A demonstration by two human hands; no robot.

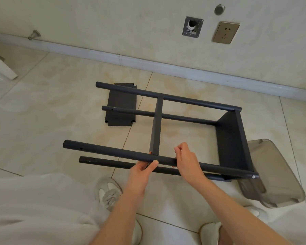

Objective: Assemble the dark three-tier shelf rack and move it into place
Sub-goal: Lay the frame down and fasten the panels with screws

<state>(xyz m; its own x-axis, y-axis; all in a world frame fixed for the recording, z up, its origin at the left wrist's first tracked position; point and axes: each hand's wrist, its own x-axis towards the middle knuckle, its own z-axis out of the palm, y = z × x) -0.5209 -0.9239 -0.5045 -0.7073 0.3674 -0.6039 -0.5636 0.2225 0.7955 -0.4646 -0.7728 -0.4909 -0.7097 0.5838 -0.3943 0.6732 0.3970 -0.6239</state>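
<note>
- Shelf rack (193, 100), dark and part-built, lies on its side on a pale tiled floor (51, 112), near a wall.
- Four round poles run left to right; a middle shelf (156, 128) and an end shelf (231, 142) at the right join them.
- Left ends of the poles are bare, with small holes showing.
- Left hand (143, 169) grips the front pole (113, 152) just below the middle shelf, thumb on top.
- Right hand (185, 161) curls over the same pole, just beside the left hand; thumb and forefinger are pinched together above it, and I cannot tell whether they hold anything.
- A loose shelf panel (120, 101) lies flat on the floor under the far poles.
- A translucent grey plastic bin (279, 174) lies tipped beside the end shelf.
- A wall socket (225, 32) sits above.
</note>
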